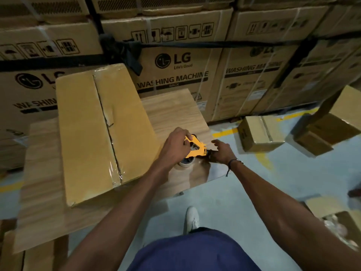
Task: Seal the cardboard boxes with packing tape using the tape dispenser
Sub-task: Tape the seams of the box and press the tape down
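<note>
readying tape: left hand [176, 145] is clamped on the tape dispenser [195, 146], right hand [219, 151] fingers pinch its front; next, carry it to the box [93, 133] seam.

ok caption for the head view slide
Both hands work a yellow tape dispenser beside a taped box on the table.

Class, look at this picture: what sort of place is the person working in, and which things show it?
Most likely a warehouse or stockroom: stacked washing machine cartons strapped together fill the background, yellow floor lines mark the concrete, and smaller cardboard boxes lie about.
</note>
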A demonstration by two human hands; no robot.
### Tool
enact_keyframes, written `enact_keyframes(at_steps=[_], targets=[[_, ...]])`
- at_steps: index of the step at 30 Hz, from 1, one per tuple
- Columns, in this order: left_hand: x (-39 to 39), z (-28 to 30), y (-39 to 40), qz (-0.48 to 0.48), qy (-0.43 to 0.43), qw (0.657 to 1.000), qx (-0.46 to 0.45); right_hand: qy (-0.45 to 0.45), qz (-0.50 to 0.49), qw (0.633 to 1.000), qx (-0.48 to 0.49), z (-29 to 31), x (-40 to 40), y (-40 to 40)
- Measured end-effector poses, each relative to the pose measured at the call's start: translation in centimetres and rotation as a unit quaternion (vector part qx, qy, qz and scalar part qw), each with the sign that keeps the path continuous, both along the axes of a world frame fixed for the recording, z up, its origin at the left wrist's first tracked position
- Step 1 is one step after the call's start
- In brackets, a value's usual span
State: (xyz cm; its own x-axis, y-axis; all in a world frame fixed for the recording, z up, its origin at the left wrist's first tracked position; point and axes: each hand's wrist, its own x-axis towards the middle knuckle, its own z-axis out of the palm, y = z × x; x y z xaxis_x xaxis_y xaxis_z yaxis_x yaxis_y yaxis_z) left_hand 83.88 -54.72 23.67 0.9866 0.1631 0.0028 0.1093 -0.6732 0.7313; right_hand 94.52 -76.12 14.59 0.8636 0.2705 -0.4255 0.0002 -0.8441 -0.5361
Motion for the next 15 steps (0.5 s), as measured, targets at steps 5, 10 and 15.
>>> enact_keyframes(at_steps=[5,10,15], targets=[[3.1,-2.0,-1.4,0.028,0.103,0.994,-0.003,0.021,0.129,0.989,-0.070,-3.9,2.0,1.0],[4.0,-3.4,-0.9,0.114,0.139,0.983,-0.026,-0.014,0.217,0.956,-0.198,-6.4,2.9,1.0],[4.2,-2.8,-0.6,0.207,0.127,0.969,-0.056,-0.073,0.253,0.956,-0.133,-6.3,4.2,0.7]])
